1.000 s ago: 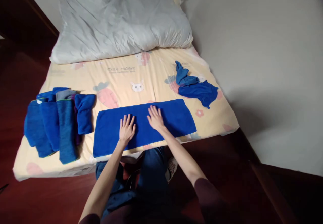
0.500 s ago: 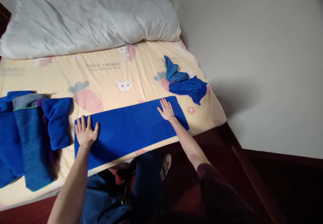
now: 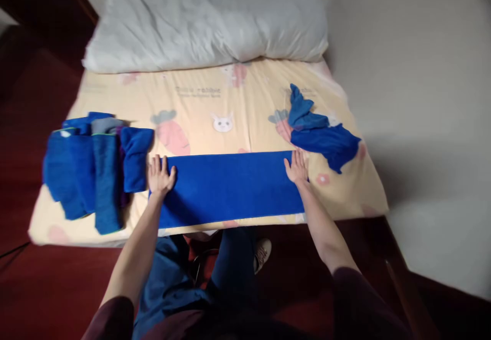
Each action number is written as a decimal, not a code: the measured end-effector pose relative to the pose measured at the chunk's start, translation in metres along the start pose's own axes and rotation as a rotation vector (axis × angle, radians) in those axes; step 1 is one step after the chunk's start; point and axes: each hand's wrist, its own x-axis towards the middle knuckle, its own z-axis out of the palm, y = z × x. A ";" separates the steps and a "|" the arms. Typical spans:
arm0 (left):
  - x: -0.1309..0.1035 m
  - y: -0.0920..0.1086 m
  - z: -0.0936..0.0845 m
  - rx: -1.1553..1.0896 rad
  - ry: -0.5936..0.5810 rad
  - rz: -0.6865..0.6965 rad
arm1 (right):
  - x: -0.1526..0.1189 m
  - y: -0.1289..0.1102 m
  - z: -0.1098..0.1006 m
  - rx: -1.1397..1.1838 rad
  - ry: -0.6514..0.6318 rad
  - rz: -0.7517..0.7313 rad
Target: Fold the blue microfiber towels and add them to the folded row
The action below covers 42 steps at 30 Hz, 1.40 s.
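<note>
A long blue cloth (image 3: 230,186) lies flat along the front edge of the bed. My left hand (image 3: 161,177) rests palm down on its left end, fingers spread. At the cloth's right end my right hand (image 3: 296,167) lies flat near the upper corner, thumb apart from the fingers. Neither hand grips anything. Just left of my left hand is a small folded blue cloth (image 3: 137,158), beside a pile of blue cloths (image 3: 72,171) with a grey and a purple one among them.
Two crumpled blue cloths (image 3: 326,140) lie at the right of the yellow patterned bed sheet (image 3: 126,97). Across the back is a large grey-white quilt (image 3: 210,23). A pale wall (image 3: 422,99) stands close on the right.
The view has turned left, showing the bed's left edge and more floor. My right hand has shifted to the cloth's right upper corner. My left hand stays at the left end.
</note>
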 end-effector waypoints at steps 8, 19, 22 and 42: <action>-0.189 -0.043 -0.032 0.077 -0.050 0.025 | -0.148 0.066 0.028 0.073 0.017 -0.048; -0.315 -0.054 -0.034 -0.005 -0.112 -0.100 | -0.351 -0.017 0.023 0.601 0.334 0.170; -0.350 -0.053 -0.029 -0.022 -0.268 -0.082 | -0.481 -0.067 0.055 0.901 0.096 0.326; -0.364 -0.059 -0.043 -0.052 -0.350 0.017 | -0.506 -0.127 -0.014 0.744 0.286 0.040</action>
